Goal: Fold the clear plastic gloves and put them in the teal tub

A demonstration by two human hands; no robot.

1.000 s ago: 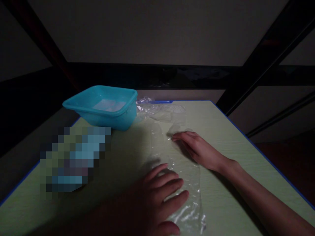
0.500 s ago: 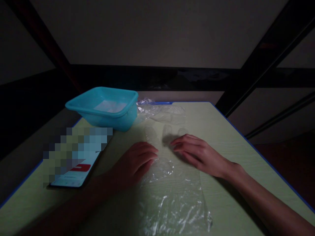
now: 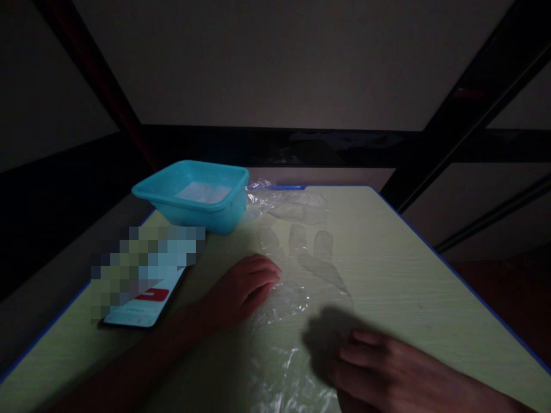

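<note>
A clear disposable plastic glove (image 3: 297,298) lies flat on the table, its finger parts pointing away from me and its wrinkled cuff near the bottom edge of the picture. At the glove's left side rests my left hand (image 3: 247,287), its fingers bent and pressed together on the thin film. Above the lower right part of the glove is my right hand (image 3: 383,370), fingers loosely curved and slightly apart, casting a dark shadow on the film. I see nothing in the right hand, though its fingertips are partly hidden.
A turquoise plastic basin (image 3: 202,212) with something white inside stands at the table's far left. A phone (image 3: 144,310) with a lit, partly blurred screen lies before it. More crumpled clear plastic (image 3: 288,203) lies near the back edge of the light wooden table (image 3: 413,275).
My right hand has moved from the glove's finger area back towards me, down to the cuff end. My left hand stays at the glove's left side. The view has shifted slightly.
</note>
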